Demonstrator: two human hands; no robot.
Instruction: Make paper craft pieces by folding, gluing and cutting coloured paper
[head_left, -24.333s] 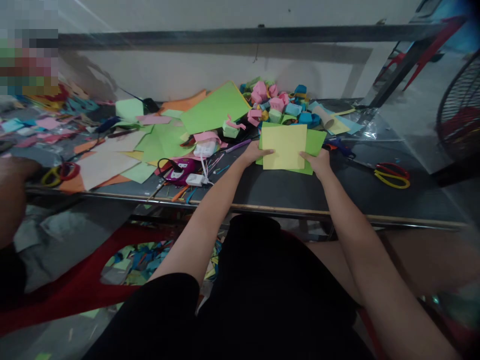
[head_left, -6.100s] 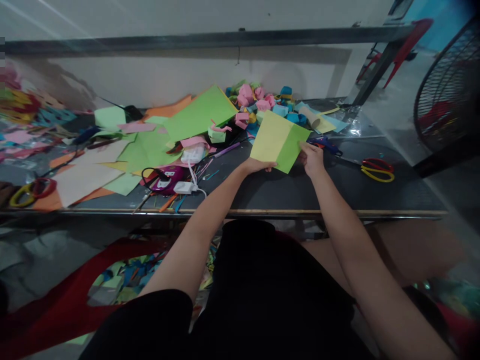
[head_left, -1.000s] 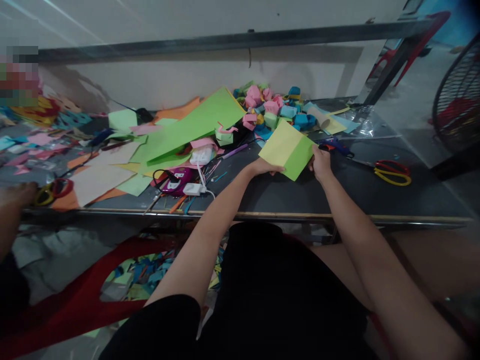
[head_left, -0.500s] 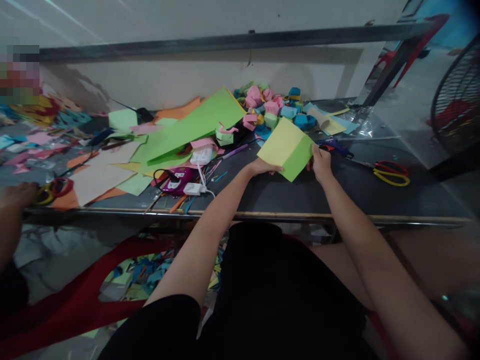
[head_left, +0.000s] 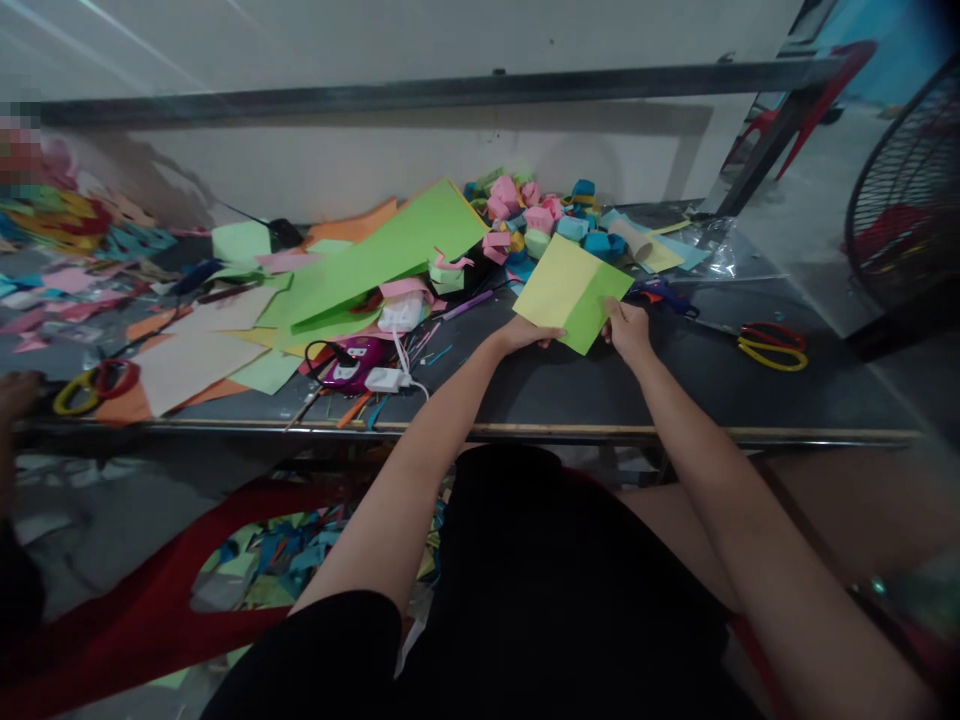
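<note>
A sheet of paper [head_left: 564, 282], pale yellow on its larger part and bright green along its right part, is held up above the dark table. My left hand [head_left: 529, 332] pinches its lower left edge, thumb on top. My right hand [head_left: 627, 326] grips the lower right edge, with the thumb on the green part. Just behind the sheet lies a heap of small folded paper pieces [head_left: 541, 216] in pink, blue and green. A blue glue gun [head_left: 666, 294] lies right of my right hand, close to scissors with red and yellow handles [head_left: 772, 347].
Large green paper [head_left: 390, 260] and other coloured sheets cover the table's left half. A purple power strip [head_left: 351, 366] with a white plug and cables sits near the front edge. Another person's hand [head_left: 16, 394] is at far left by second scissors [head_left: 96, 386]. A fan [head_left: 911, 190] stands right.
My right hand has slid left and inward along the sheet's green part. My left hand keeps its hold. The other person's hand has moved left, and the view has shifted slightly.
</note>
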